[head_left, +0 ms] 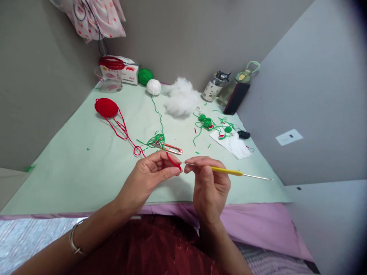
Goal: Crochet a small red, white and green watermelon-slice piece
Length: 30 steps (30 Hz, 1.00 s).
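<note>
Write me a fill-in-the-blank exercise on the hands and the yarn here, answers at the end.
1. The right hand holds a hook with a ____ handle.
2. The left hand pinches ____ yarn.
3. In the picture, the red ball lies to the ____ of the white ball.

Missing words: yellow; red; left.

Left hand [149, 171], near centre: pinched. Right hand [211, 184], right of centre: fingers [197, 161] curled, pen-style. Both forearms [97, 225] enter from lower edge.
</note>
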Each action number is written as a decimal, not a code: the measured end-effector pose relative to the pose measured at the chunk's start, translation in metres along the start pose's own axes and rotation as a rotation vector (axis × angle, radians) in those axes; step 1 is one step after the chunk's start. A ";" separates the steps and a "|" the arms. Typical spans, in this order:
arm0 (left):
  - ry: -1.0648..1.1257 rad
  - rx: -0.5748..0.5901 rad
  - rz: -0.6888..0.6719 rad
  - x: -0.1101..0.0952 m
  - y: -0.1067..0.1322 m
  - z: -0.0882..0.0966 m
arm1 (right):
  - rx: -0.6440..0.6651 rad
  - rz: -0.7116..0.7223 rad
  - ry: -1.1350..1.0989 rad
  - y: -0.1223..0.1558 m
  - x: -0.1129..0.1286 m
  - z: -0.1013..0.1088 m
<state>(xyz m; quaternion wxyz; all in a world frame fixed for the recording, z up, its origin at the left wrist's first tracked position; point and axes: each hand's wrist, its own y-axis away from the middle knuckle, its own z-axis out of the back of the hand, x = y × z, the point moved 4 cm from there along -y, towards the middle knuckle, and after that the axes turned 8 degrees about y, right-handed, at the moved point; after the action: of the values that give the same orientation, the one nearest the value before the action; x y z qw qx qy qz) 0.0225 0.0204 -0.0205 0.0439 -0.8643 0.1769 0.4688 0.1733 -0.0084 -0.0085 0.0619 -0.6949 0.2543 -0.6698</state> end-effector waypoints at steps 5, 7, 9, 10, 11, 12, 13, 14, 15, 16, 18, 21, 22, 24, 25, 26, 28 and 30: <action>0.010 -0.033 -0.018 -0.003 0.000 0.001 | -0.017 -0.013 -0.028 -0.001 0.001 0.003; 0.026 -0.053 -0.011 -0.002 -0.001 0.002 | -0.023 -0.009 -0.012 -0.001 0.001 0.003; 0.041 -0.070 0.001 -0.002 -0.002 0.002 | -0.014 -0.002 0.005 0.000 0.002 0.004; 0.046 -0.074 0.004 -0.002 -0.002 0.002 | -0.006 0.005 0.012 0.000 0.002 0.003; 0.050 -0.076 0.004 -0.002 -0.002 0.002 | 0.001 0.013 0.018 0.001 0.003 0.003; 0.052 -0.075 0.001 -0.002 -0.002 0.003 | 0.009 0.022 0.021 0.001 0.003 0.003; 0.055 -0.073 -0.002 -0.002 -0.002 0.003 | 0.012 0.031 0.025 0.001 0.003 0.003; 0.059 -0.071 -0.005 -0.002 -0.001 0.003 | 0.011 0.039 0.032 0.001 0.003 0.003; 0.061 -0.069 -0.008 -0.003 -0.001 0.003 | 0.009 0.048 0.041 0.001 0.003 0.003; 0.063 -0.068 -0.012 -0.003 -0.001 0.003 | 0.009 0.057 0.053 0.001 0.004 0.003; 0.062 -0.065 -0.020 -0.003 0.000 0.003 | 0.010 0.082 0.082 0.000 0.004 0.003; 0.056 -0.060 -0.024 -0.002 0.000 0.003 | 0.013 0.123 0.116 0.000 0.005 0.003; 0.052 -0.059 -0.024 -0.001 0.000 0.003 | 0.013 0.134 0.119 0.000 0.005 0.003; 0.041 -0.054 -0.028 -0.001 -0.001 0.004 | 0.019 0.153 0.121 0.000 0.007 0.003; 0.032 -0.053 -0.035 -0.001 -0.001 0.004 | 0.023 0.162 0.125 0.000 0.007 0.003; 0.021 -0.053 -0.042 -0.001 -0.001 0.005 | 0.027 0.172 0.132 0.000 0.008 0.003; -0.003 -0.056 -0.059 -0.002 -0.001 0.006 | 0.033 0.184 0.148 0.000 0.009 0.003; -0.016 -0.055 -0.067 -0.003 -0.001 0.006 | 0.038 0.156 0.129 0.000 0.008 0.003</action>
<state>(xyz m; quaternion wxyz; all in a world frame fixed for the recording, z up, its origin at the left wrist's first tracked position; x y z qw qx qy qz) 0.0162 0.0234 -0.0217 0.0370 -0.8669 0.1345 0.4786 0.1759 -0.0126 -0.0018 0.1105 -0.6269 0.2984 -0.7111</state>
